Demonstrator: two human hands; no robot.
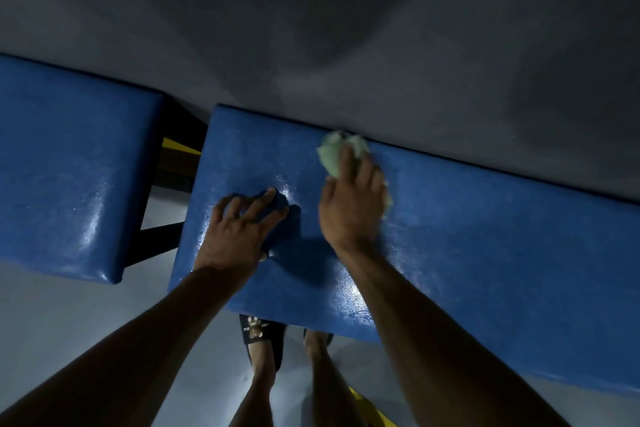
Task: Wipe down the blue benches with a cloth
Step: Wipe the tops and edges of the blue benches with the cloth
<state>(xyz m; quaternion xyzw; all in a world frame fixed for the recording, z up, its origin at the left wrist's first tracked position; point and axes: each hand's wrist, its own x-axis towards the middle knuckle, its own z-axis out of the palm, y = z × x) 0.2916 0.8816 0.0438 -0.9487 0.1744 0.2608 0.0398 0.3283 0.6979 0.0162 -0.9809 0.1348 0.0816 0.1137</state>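
The left hand rests on the near bench, fingers spread and bent, holding nothing. Just beside it, the right hand lies flat on the cloth, with straight fingers pressing it down near the far edge.

The cloth looks soft, light and crumpled, so it should squash and slide easily. I think a flat palm on top works best. The bench top looks smooth, padded and shiny, maybe a bit slippery.

Below the hands are two feet in sandals on the pale floor. Left of the left hand sits another bench, with a gap between them. Past the cloth is a gray wall. Nothing blocks the wiping.
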